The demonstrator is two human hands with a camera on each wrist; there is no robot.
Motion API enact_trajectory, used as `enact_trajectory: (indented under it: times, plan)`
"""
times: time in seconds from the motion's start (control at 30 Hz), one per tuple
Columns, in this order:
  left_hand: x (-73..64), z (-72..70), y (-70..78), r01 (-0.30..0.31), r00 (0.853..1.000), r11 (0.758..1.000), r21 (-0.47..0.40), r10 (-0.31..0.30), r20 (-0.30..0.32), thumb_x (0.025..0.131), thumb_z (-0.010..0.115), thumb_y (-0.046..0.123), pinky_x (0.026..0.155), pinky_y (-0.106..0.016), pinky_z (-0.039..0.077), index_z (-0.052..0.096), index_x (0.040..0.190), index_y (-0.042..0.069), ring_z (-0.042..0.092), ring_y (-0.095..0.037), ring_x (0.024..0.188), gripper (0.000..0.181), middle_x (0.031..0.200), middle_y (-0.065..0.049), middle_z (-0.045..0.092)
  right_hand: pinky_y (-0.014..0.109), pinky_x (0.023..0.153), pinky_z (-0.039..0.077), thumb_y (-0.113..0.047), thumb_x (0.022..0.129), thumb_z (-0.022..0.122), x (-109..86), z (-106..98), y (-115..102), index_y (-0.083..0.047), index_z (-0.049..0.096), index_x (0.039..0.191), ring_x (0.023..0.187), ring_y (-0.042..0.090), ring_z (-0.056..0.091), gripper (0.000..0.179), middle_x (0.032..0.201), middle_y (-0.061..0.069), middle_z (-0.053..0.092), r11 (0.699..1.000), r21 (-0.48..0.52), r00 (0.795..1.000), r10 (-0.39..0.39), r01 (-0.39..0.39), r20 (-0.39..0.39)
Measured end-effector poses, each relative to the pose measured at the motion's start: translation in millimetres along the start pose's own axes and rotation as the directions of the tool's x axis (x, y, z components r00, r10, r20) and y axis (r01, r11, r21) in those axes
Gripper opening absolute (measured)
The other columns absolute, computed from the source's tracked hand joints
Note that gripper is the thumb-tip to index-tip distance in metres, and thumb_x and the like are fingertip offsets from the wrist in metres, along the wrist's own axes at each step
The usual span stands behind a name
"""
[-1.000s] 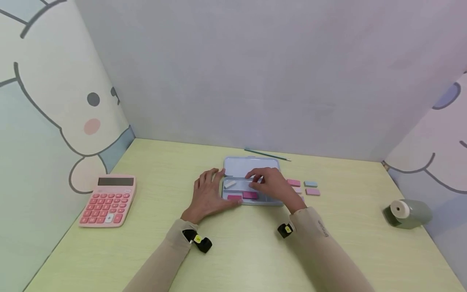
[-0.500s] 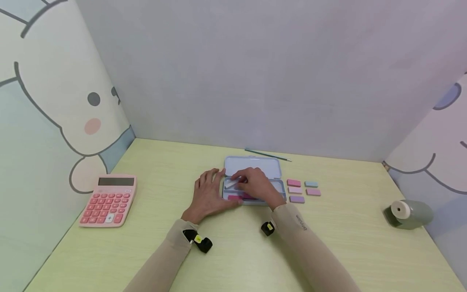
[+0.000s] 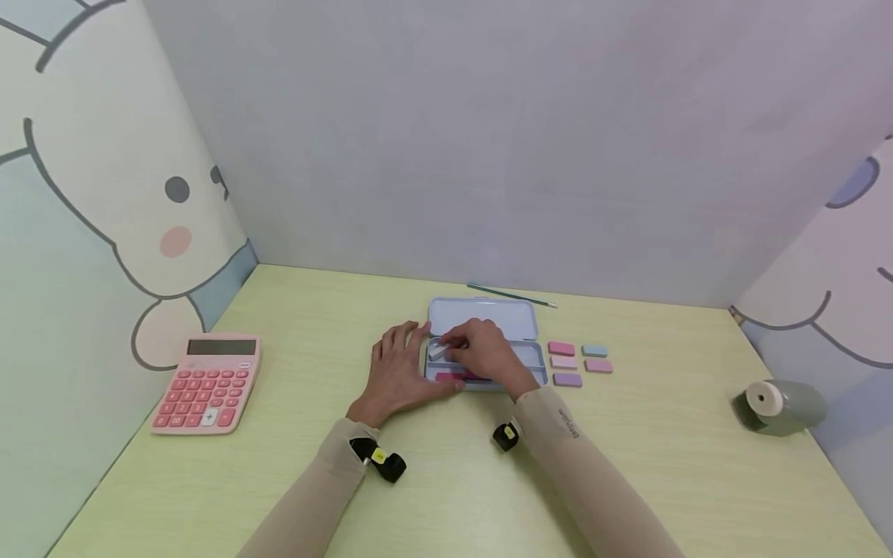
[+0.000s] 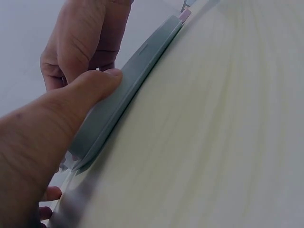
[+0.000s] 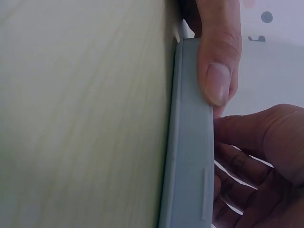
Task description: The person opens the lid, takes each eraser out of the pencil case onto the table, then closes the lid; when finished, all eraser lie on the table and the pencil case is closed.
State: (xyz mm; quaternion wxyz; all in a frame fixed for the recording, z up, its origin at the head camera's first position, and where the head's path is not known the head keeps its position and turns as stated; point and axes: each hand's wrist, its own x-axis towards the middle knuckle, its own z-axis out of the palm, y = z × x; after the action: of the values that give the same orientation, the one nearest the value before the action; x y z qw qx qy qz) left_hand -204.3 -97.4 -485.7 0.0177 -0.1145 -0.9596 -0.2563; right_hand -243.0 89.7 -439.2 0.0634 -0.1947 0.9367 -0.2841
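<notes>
In the head view, a light blue pencil case (image 3: 516, 385) lies with its lid (image 3: 481, 310) folded back. My left hand (image 3: 399, 375) is spread around the case's left end. Its thumb presses the front wall, as the left wrist view shows, and its fingertips are near the back left corner. My right hand (image 3: 484, 353) reaches over the case and pinches a white eraser (image 3: 437, 353) in the back left compartment. A deep pink eraser (image 3: 449, 377) sits in the front compartment. Another dark pink piece beside it is mostly hidden beneath the right hand.
Right of the case lie several erasers: pink (image 3: 561, 349), pale pink (image 3: 563, 362), purple (image 3: 567, 380), blue (image 3: 594, 351) and mauve (image 3: 598, 365). A pencil (image 3: 512, 295) lies behind the lid. The pink calculator (image 3: 206, 384) is far left; a grey-green object (image 3: 780, 407) stands far right.
My right hand has moved left across the case to the white eraser and now pinches it, uncovering the erasers on the right. The left hand has stayed in place.
</notes>
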Motion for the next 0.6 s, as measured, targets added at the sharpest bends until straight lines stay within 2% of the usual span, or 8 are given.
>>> enact_trajectory:
  times: [0.27,0.47,0.6]
  plan:
    - [0.5,0.3,-1.1,0.001,1.000,1.000,-0.002,-0.001,0.006,0.074,0.079,0.078,0.127,-0.065,0.026,0.037,0.168,0.020,0.030,-0.041,0.156,0.119,0.169,-0.014,0.036,0.050,0.107,0.045,-0.016,0.093,0.084,3.4,5.6,0.8,-0.017,0.083,0.104,0.084,0.015,0.071,0.011,0.092,0.002,0.082,1.000,0.009,1.000,0.021,-0.021,-0.016]
    - [1.1,0.9,-2.2,0.004,1.000,1.000,0.000,-0.004,0.006,0.074,0.079,0.078,0.127,-0.064,0.026,0.036,0.168,0.021,0.029,-0.040,0.157,0.118,0.169,-0.013,0.036,0.042,0.088,0.053,-0.018,0.094,0.084,1.5,7.6,1.1,-0.020,0.079,0.101,0.085,0.017,0.070,0.009,0.094,0.003,0.082,0.999,0.000,0.999,0.037,-0.037,-0.028]
    - [0.9,0.7,-1.6,0.001,1.000,1.000,-0.006,-0.001,0.009,0.074,0.078,0.079,0.128,-0.064,0.025,0.036,0.168,0.021,0.029,-0.040,0.157,0.119,0.169,-0.013,0.036,0.038,0.083,0.056,-0.021,0.096,0.082,-5.1,6.0,1.6,-0.021,0.078,0.103,0.088,0.016,0.073,0.008,0.098,0.003,0.083,0.999,0.004,0.998,0.041,-0.041,-0.047]
